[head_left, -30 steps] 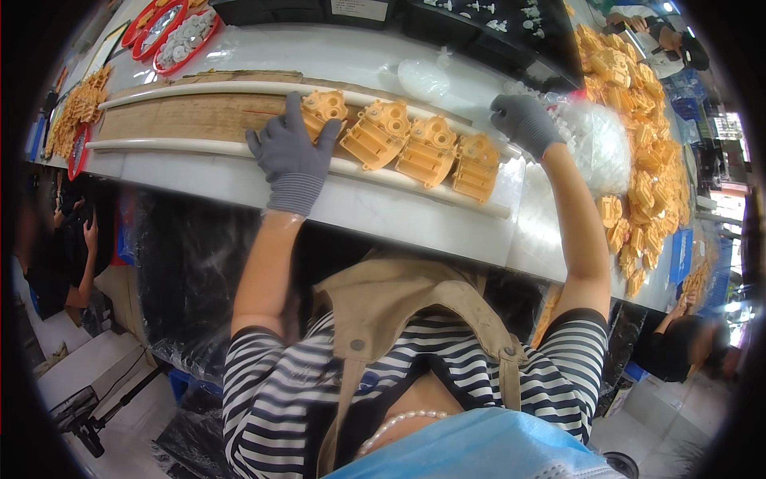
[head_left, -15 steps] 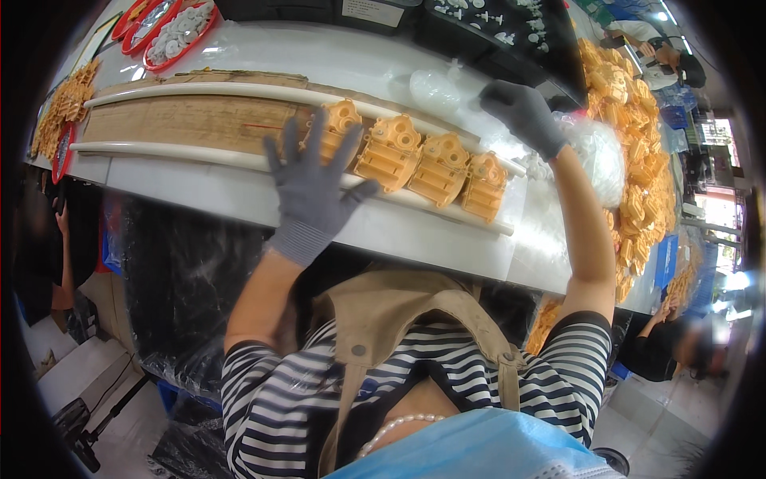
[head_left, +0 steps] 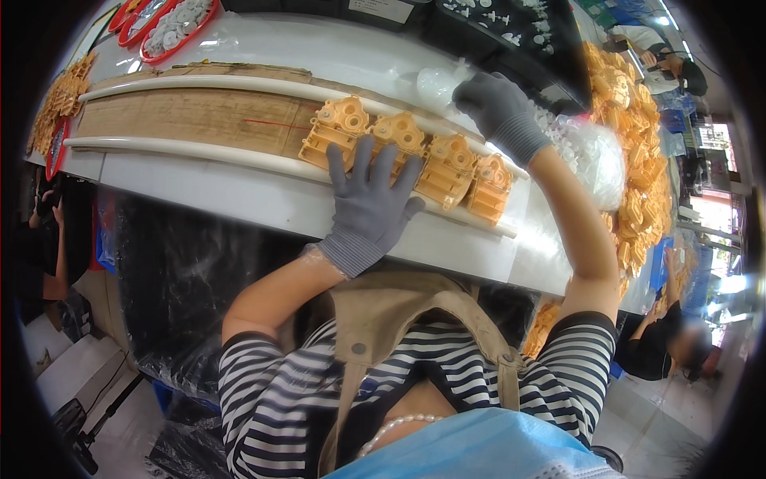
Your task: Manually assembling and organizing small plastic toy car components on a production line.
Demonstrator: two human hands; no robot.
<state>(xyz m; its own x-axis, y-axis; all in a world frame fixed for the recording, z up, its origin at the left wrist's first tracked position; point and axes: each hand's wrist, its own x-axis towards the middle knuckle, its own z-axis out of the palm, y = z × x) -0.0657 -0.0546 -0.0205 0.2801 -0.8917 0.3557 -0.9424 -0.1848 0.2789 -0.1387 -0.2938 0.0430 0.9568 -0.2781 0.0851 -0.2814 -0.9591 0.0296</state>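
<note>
Several orange plastic housings with round openings stand in a row on two white rails. My left hand [head_left: 371, 199], in a grey glove, lies with fingers spread over the lower part of the second housing [head_left: 397, 132] from the left. The leftmost housing [head_left: 335, 128] is just beyond its fingertips. To the right are a third housing [head_left: 445, 169] and a fourth housing [head_left: 489, 188]. My right hand [head_left: 501, 116], also gloved, hovers beyond the far rail beside a clear plastic bag [head_left: 437, 86]. Its fingers are curled together, and whatever they may hold is hidden.
The white rails [head_left: 191, 144] flank a brown board [head_left: 183, 116]. Black bins [head_left: 471, 40] with small white parts stand at the back. Red baskets [head_left: 152, 57] sit far left. A heap of orange parts [head_left: 638, 176] and a bag of white parts [head_left: 590, 156] lie right.
My left hand has moved right, from the leftmost housing onto the second. My right hand has shifted left, closer to the clear plastic bag. The housings look nearly unmoved.
</note>
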